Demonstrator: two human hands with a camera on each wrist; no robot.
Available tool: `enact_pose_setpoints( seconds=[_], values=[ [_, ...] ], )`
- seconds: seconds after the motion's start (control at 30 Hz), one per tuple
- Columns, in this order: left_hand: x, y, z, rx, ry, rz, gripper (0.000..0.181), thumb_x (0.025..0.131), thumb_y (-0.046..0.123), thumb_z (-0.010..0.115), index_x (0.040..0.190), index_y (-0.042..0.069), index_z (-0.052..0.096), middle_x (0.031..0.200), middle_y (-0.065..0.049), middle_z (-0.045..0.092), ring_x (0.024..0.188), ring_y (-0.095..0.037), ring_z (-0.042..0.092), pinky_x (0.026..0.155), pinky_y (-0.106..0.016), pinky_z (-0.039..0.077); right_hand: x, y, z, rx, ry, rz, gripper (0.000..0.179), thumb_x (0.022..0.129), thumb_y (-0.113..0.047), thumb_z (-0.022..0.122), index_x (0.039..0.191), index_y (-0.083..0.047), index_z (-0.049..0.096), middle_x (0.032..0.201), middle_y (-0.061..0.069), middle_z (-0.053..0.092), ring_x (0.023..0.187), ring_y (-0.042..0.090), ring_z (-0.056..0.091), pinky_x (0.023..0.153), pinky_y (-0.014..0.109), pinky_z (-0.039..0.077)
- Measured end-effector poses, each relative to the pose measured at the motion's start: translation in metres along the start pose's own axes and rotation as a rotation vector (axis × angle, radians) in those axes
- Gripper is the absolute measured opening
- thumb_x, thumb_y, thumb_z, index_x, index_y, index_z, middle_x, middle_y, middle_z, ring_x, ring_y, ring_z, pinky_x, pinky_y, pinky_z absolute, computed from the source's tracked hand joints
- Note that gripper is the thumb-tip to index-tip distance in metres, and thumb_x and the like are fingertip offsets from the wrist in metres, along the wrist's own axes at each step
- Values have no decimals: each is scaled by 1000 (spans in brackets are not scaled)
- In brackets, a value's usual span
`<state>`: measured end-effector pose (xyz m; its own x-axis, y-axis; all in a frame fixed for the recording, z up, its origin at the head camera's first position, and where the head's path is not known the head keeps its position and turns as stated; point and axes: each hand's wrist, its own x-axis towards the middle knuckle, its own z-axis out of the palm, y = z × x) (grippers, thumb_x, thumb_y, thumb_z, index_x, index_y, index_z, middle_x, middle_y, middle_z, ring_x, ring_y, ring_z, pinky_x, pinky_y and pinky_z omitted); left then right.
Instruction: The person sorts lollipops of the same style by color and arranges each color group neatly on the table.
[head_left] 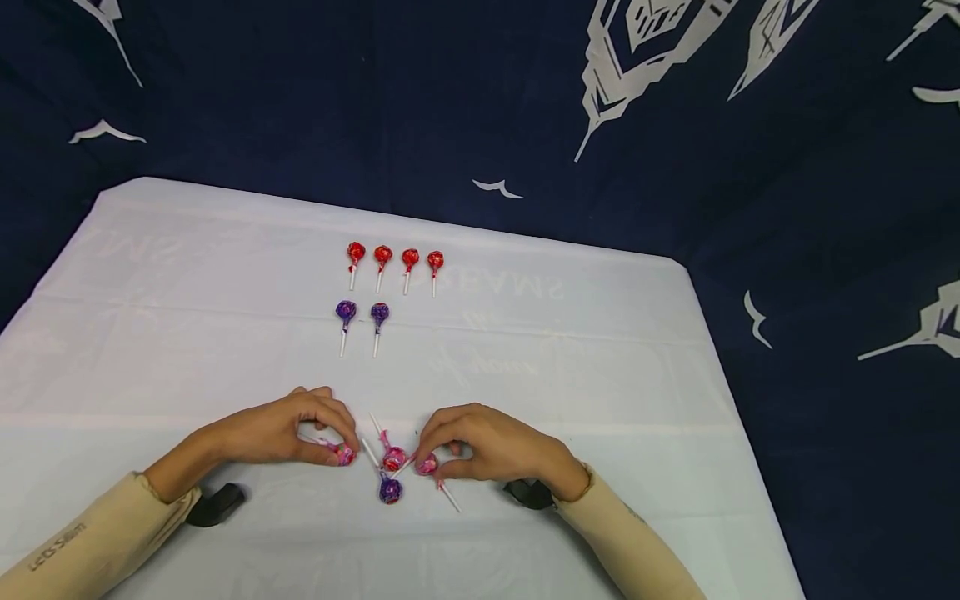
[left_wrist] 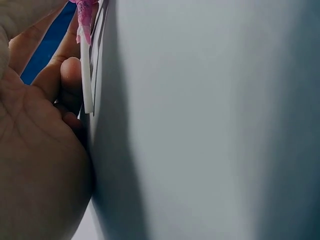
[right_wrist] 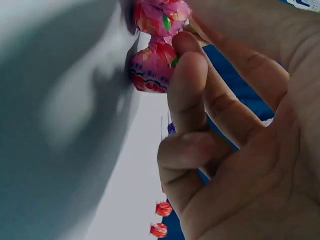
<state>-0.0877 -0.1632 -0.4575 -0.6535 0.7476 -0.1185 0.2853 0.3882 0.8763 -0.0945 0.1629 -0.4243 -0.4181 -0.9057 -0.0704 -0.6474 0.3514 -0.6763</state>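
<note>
My left hand (head_left: 300, 427) pinches a pink-wrapped lollipop (head_left: 346, 455) between thumb and fingers, low over the white cloth. In the left wrist view its white stick (left_wrist: 86, 80) points back toward the palm. My right hand (head_left: 487, 442) holds another pink lollipop (head_left: 427, 464) at its fingertips; a white stick slants out below the thumb. Two pink candy heads show beside these fingers in the right wrist view, the lower one (right_wrist: 152, 70) close to the cloth. Between the hands lie a pink lollipop (head_left: 393, 457) and a purple lollipop (head_left: 390, 490), their sticks crossing close together.
Several red lollipops (head_left: 383, 254) form a row farther back on the white tablecloth (head_left: 600, 358). Below them two purple lollipops (head_left: 346, 311) lie side by side, sticks toward me. A dark blue patterned cloth (head_left: 450, 100) hangs behind the table.
</note>
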Motion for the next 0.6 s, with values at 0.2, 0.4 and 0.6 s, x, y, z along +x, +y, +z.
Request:
enact_pose_setpoints(
  seconds=[0.2, 0.4, 0.6],
  values=[
    [-1, -1, 0, 8, 7, 14, 22, 86, 33, 78, 108, 34, 76, 111, 19, 70, 96, -9, 50, 85, -31, 34, 0, -10, 2, -203, 10, 56, 16, 91, -22, 75, 108, -22, 77, 111, -12, 68, 106, 1, 60, 96, 16, 45],
    [-1, -1, 0, 19, 7, 4, 24, 85, 32, 79, 108, 34, 76, 111, 19, 70, 97, -9, 51, 86, -30, 35, 1, -15, 5, -255, 13, 68, 13, 91, -25, 75, 104, -23, 77, 106, -13, 70, 105, -1, 61, 94, 13, 45],
    [-1, 1, 1, 32, 8, -19, 24, 84, 32, 80, 107, 36, 77, 109, 20, 69, 99, -8, 51, 87, -31, 37, 1, -17, 7, -264, 10, 67, 13, 92, -25, 75, 104, -22, 77, 107, -14, 72, 110, 0, 62, 97, 15, 45]
  ],
)
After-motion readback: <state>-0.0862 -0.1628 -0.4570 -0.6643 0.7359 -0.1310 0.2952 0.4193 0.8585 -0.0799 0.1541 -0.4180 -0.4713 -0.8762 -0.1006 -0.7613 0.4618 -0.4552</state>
